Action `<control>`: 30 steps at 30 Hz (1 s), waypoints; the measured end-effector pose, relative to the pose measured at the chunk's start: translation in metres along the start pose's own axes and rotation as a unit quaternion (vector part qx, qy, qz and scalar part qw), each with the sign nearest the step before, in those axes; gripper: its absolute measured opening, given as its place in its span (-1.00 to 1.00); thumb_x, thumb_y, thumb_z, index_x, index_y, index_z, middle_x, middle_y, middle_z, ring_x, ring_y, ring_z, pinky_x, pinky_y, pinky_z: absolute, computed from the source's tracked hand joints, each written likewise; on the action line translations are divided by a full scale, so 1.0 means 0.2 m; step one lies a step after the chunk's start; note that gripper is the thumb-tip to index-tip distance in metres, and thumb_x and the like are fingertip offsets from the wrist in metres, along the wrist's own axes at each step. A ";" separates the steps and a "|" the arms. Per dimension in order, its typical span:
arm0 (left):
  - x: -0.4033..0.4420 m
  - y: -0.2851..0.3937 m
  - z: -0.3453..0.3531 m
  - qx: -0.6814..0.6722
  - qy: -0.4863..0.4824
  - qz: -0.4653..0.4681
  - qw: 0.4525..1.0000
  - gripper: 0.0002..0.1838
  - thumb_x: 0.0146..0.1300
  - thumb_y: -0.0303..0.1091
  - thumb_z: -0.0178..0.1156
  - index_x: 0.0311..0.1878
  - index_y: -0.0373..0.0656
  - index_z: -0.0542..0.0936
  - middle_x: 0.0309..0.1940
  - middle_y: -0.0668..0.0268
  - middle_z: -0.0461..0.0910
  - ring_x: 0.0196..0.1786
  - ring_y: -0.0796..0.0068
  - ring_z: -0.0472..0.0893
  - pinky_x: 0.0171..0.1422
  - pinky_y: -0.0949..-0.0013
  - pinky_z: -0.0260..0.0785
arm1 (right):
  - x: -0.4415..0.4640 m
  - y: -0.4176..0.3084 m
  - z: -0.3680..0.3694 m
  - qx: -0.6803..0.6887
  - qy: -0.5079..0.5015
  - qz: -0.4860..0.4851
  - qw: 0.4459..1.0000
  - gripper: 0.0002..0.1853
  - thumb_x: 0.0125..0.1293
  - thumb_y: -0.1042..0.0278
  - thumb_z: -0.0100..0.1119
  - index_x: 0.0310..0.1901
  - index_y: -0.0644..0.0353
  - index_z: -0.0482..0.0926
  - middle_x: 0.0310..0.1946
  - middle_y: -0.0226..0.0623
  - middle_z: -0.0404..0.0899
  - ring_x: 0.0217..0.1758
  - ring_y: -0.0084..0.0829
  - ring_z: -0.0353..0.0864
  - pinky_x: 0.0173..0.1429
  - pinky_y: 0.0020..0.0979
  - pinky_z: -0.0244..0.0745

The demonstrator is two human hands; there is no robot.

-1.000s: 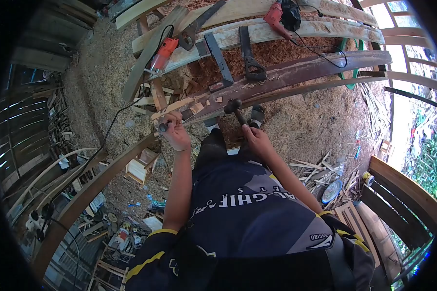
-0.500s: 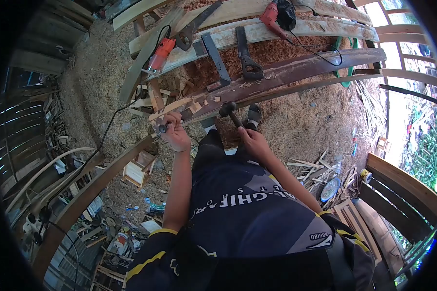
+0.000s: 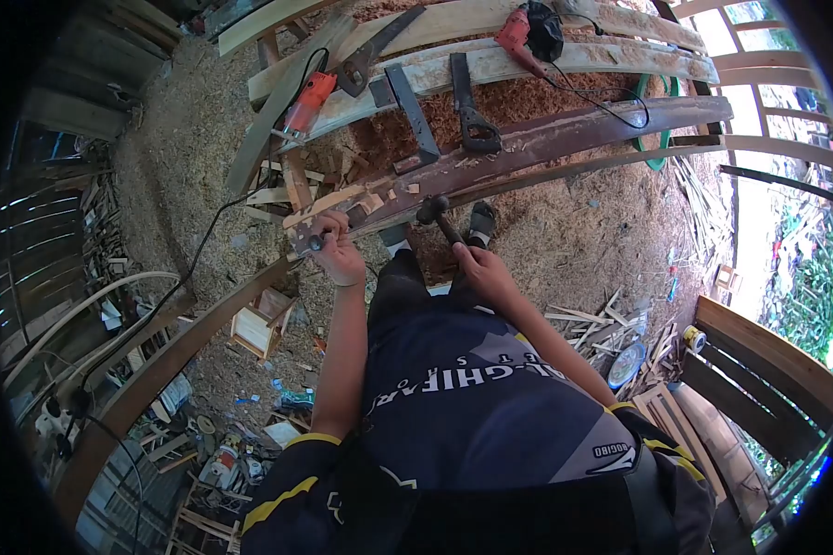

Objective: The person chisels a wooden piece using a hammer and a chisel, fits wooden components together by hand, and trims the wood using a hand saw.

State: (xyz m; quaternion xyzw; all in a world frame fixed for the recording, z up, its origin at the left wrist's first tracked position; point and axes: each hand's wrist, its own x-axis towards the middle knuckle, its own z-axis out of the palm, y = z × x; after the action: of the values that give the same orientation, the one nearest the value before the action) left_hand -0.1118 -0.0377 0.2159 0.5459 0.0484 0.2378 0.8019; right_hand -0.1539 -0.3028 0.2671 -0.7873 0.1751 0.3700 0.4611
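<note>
My left hand point(image 3: 342, 259) is closed around what looks like a chisel point(image 3: 317, 242); only its dark round butt end shows, and the blade is hidden. It sits at the near left end of a brown wooden beam point(image 3: 546, 143). A pale strip of wood point(image 3: 329, 205) lies on that end, with small wood chips beside it. My right hand point(image 3: 486, 276) grips the handle of a hammer point(image 3: 432, 210), its dark head raised near the beam's front edge, to the right of my left hand and apart from the chisel.
On the bench beams lie a handsaw point(image 3: 478, 129), a second saw point(image 3: 366, 60), a try square point(image 3: 412, 111), an orange power tool point(image 3: 312, 97) and a red drill point(image 3: 520, 42) with cords. Shavings cover the ground. A long plank point(image 3: 171, 370) slants at left; offcuts point(image 3: 592, 319) are piled at right.
My left hand and the chisel's butt end have shifted very slightly. The hammer stays at almost the same height and place, and the view has moved a little.
</note>
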 end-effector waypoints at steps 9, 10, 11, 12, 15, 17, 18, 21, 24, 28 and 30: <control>-0.03 0.01 0.02 -0.015 0.035 -0.004 0.999 -0.59 0.33 -0.10 0.16 -0.40 -0.11 0.18 -0.45 0.37 0.13 -0.33 0.42 0.11 -0.13 0.32 0.05 | 0.00 -0.02 -0.03 -0.036 -0.002 -0.022 0.999 -0.33 0.56 -0.26 0.00 -0.22 0.37 0.62 -0.42 0.12 0.61 -0.28 0.10 0.66 -0.11 -0.07 0.51; -0.04 0.02 0.02 -0.014 0.035 0.000 0.999 -0.59 0.33 -0.11 0.16 -0.40 -0.11 0.18 -0.45 0.37 0.14 -0.33 0.42 0.12 -0.14 0.32 0.05 | -0.01 -0.03 -0.03 -0.034 -0.004 -0.021 0.999 -0.33 0.56 -0.26 -0.01 -0.23 0.38 0.62 -0.43 0.10 0.62 -0.29 0.07 0.67 -0.12 -0.08 0.51; -0.04 0.02 0.02 -0.017 0.036 -0.001 0.999 -0.59 0.34 -0.11 0.16 -0.40 -0.11 0.18 -0.45 0.37 0.14 -0.34 0.42 0.12 -0.14 0.32 0.04 | -0.02 -0.03 -0.04 -0.032 -0.006 -0.020 0.999 -0.32 0.56 -0.27 -0.01 -0.23 0.38 0.62 -0.43 0.09 0.62 -0.30 0.04 0.68 -0.12 -0.09 0.52; -0.04 0.02 0.02 -0.019 0.037 -0.001 0.999 -0.59 0.34 -0.12 0.15 -0.40 -0.11 0.18 -0.45 0.36 0.14 -0.34 0.41 0.12 -0.14 0.32 0.04 | -0.02 -0.04 -0.05 -0.029 -0.008 -0.019 0.999 -0.31 0.56 -0.27 -0.01 -0.24 0.38 0.62 -0.44 0.07 0.63 -0.31 0.01 0.68 -0.13 -0.10 0.52; -0.03 0.01 0.03 -0.027 0.036 0.007 0.999 -0.59 0.35 -0.13 0.15 -0.40 -0.11 0.17 -0.45 0.36 0.13 -0.34 0.41 0.12 -0.15 0.32 0.04 | -0.06 -0.07 -0.06 -0.021 0.006 -0.025 0.999 -0.30 0.56 -0.29 -0.01 -0.24 0.37 0.63 -0.44 0.04 0.65 -0.32 -0.06 0.70 -0.15 -0.13 0.52; -0.04 0.01 0.02 -0.026 0.035 0.007 0.999 -0.60 0.36 -0.14 0.15 -0.40 -0.11 0.17 -0.45 0.36 0.12 -0.34 0.41 0.12 -0.15 0.31 0.04 | -0.04 -0.04 -0.06 -0.032 0.001 -0.025 0.999 -0.30 0.55 -0.30 0.00 -0.23 0.37 0.64 -0.43 0.05 0.65 -0.30 -0.03 0.70 -0.13 -0.11 0.53; -0.04 0.01 0.02 -0.026 0.036 0.003 0.999 -0.60 0.36 -0.15 0.14 -0.41 -0.11 0.16 -0.46 0.36 0.12 -0.34 0.41 0.11 -0.15 0.31 0.04 | -0.03 -0.03 -0.06 -0.038 0.000 -0.026 0.999 -0.30 0.55 -0.30 0.00 -0.23 0.37 0.64 -0.43 0.06 0.65 -0.29 -0.01 0.70 -0.13 -0.11 0.53; -0.03 0.00 0.01 -0.024 0.029 0.007 0.999 -0.61 0.37 -0.17 0.13 -0.41 -0.11 0.16 -0.46 0.36 0.11 -0.35 0.41 0.11 -0.16 0.30 0.04 | -0.02 0.00 -0.07 -0.046 0.000 -0.041 0.998 -0.30 0.54 -0.30 0.01 -0.22 0.37 0.65 -0.41 0.08 0.65 -0.25 0.03 0.71 -0.10 -0.09 0.53; -0.04 0.01 0.03 -0.007 0.023 0.025 0.999 -0.61 0.39 -0.19 0.12 -0.41 -0.11 0.15 -0.47 0.36 0.10 -0.36 0.42 0.10 -0.18 0.30 0.03 | 0.03 0.06 -0.05 -0.031 -0.003 -0.051 0.998 -0.29 0.54 -0.31 0.00 -0.20 0.39 0.65 -0.40 0.12 0.65 -0.23 0.08 0.70 -0.08 -0.08 0.53; -0.06 0.04 0.07 0.027 0.026 0.027 0.999 -0.60 0.43 -0.18 0.10 -0.40 -0.12 0.14 -0.48 0.37 0.09 -0.37 0.43 0.10 -0.21 0.30 0.01 | 0.00 -0.01 -0.08 -0.033 -0.008 -0.048 0.998 -0.27 0.54 -0.32 -0.01 -0.17 0.41 0.66 -0.38 0.16 0.65 -0.22 0.10 0.70 -0.07 -0.07 0.53; -0.06 0.05 0.07 0.022 0.025 0.037 0.999 -0.61 0.43 -0.21 0.07 -0.40 -0.13 0.13 -0.48 0.36 0.09 -0.38 0.43 0.10 -0.21 0.30 0.02 | -0.02 -0.06 -0.10 -0.028 -0.019 -0.046 0.998 -0.27 0.54 -0.32 -0.01 -0.16 0.42 0.67 -0.38 0.17 0.65 -0.22 0.11 0.71 -0.07 -0.07 0.54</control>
State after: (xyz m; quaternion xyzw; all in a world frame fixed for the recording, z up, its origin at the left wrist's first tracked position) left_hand -0.1214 -0.0526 0.2289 0.5591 0.0534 0.2801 0.7785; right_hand -0.1402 -0.3145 0.2824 -0.7999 0.1193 0.3680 0.4588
